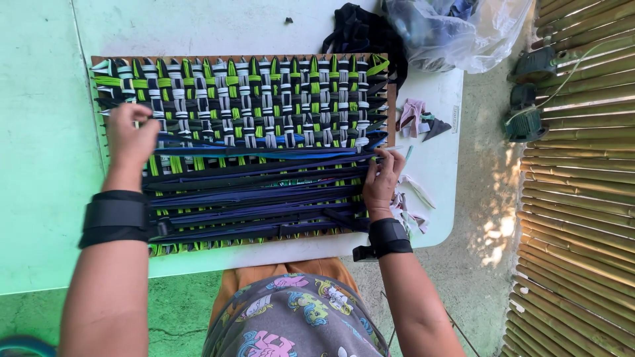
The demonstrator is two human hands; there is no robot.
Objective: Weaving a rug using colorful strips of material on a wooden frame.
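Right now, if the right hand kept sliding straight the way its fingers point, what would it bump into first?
The right hand points up the loom's right edge, so it would likely meet the finished checkered weave first, at the frame's side, though depth is hard to judge.

One loom point(391, 109) lies at centre frame on one white table point(198, 26). Two hands work it: left hand point(131, 137), right hand point(382, 182), each above one black wrist strap, two in all. One plastic bag point(463, 33) sits upper right.
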